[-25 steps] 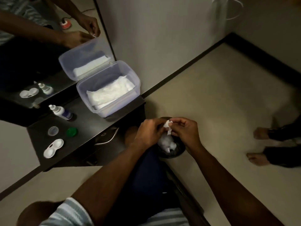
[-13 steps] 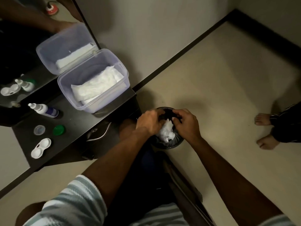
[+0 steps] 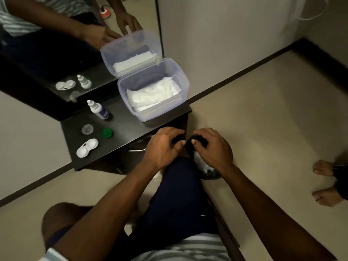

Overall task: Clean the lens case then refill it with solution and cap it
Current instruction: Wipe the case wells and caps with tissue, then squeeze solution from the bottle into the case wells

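Both hands have lifted from the bin (image 3: 212, 175) since half a second ago; the crumpled tissue (image 3: 200, 160) now lies inside it. The left hand (image 3: 163, 147) and right hand (image 3: 212, 147) hover with fingers loosely curled, gripping nothing. The lens case (image 3: 87, 148) sits open near the surface's (image 3: 128, 123) front-left corner, the green cap (image 3: 107, 132) and clear cap (image 3: 87, 129) behind it, bottle (image 3: 98, 109) farther back. The tissue box (image 3: 153, 91) fills the right edge; the middle stays free.

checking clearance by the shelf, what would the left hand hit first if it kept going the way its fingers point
Probably the right hand: the left hand points right, thumbs almost touching above the round black waste bin. Depth is unclear.
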